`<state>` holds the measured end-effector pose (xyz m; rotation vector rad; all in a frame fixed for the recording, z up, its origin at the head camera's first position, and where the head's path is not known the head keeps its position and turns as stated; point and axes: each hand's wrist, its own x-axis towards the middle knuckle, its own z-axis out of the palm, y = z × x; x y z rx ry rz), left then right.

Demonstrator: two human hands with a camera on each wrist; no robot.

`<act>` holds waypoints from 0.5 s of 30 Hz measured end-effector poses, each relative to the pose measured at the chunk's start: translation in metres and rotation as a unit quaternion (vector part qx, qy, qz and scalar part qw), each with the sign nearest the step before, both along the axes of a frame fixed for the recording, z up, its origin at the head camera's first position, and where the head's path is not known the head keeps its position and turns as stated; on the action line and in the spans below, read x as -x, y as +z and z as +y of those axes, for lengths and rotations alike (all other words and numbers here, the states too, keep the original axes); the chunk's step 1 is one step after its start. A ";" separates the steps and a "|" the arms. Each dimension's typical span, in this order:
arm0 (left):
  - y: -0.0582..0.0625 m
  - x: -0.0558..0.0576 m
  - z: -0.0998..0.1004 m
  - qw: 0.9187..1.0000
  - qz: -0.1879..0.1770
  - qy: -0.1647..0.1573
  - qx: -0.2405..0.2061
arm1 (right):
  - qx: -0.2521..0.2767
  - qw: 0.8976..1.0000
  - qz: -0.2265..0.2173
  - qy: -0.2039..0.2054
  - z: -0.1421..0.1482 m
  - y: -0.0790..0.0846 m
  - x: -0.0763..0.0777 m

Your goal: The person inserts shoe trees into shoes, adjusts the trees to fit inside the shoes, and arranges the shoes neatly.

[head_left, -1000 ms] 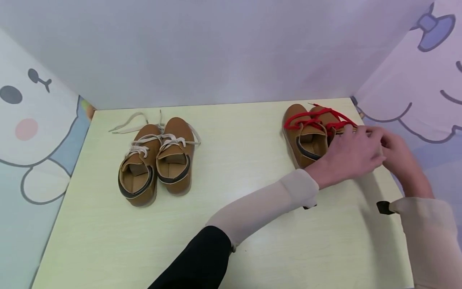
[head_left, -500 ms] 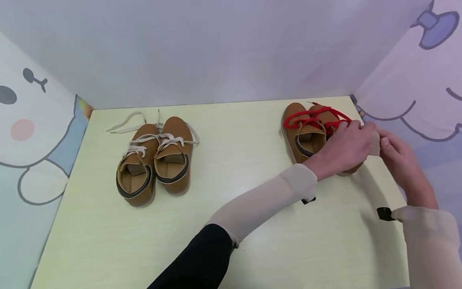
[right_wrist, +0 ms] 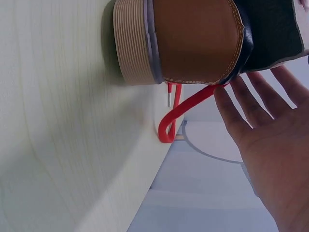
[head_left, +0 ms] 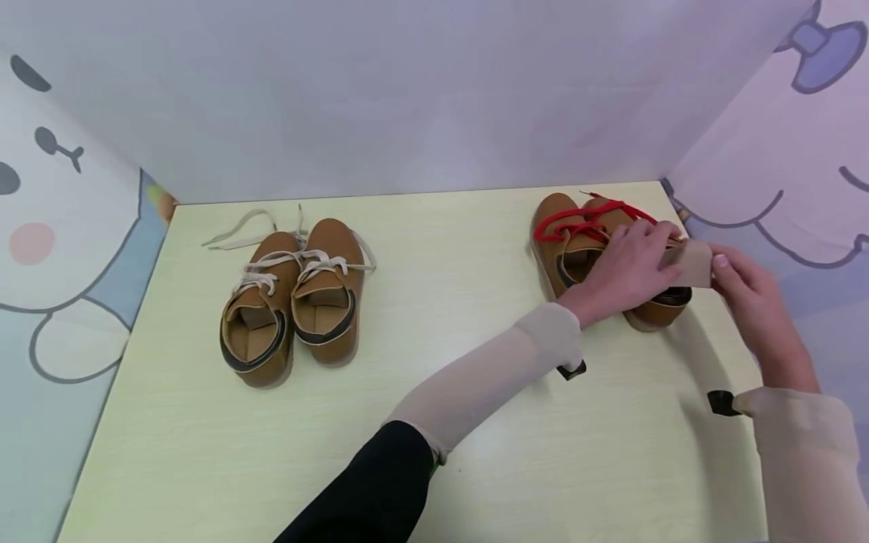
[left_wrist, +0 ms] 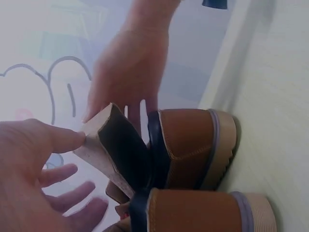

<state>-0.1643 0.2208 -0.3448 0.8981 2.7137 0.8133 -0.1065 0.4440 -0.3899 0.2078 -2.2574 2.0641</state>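
A pair of brown shoes with red laces (head_left: 591, 222) stands at the right back of the table. From the opening of the right-hand shoe (head_left: 655, 313) a beige flap (head_left: 694, 265) sticks up and back over the heel, its other face dark. My right hand (head_left: 760, 309) holds the flap's right edge between thumb and fingers, the other fingers stretched out beside the collar. My left hand (head_left: 627, 268) reaches over the left-hand shoe (head_left: 551, 215). In the left wrist view one digit of it touches the flap's edge while the remaining fingers spread loosely.
Another brown pair, with white laces (head_left: 326, 264), stands at the left of the pale table (head_left: 448, 302). A loose white lace (head_left: 244, 230) trails behind it. Printed walls (head_left: 421, 105) rise along the table's back and sides.
My left hand has drawn back leftward, and more of the beige flap now shows between the hands. My right hand shifted slightly at the flap. The left pair stays put.
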 end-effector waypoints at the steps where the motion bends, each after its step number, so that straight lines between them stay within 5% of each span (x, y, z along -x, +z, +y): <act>1: -0.001 -0.001 0.000 1.000 0.020 0.006 0.023 | -0.018 1.000 -0.003 -0.007 0.000 0.001 0.000; 5: -0.006 -0.002 0.003 0.992 0.069 0.043 0.100 | -0.080 0.996 -0.004 -0.030 -0.002 0.000 0.002; 9: -0.012 -0.001 0.006 0.987 0.057 0.070 0.136 | -0.126 0.991 0.003 -0.049 -0.006 -0.003 0.007; 15: -0.021 0.000 0.008 0.983 0.056 0.067 0.160 | -0.269 0.961 0.014 -0.062 -0.013 -0.003 0.007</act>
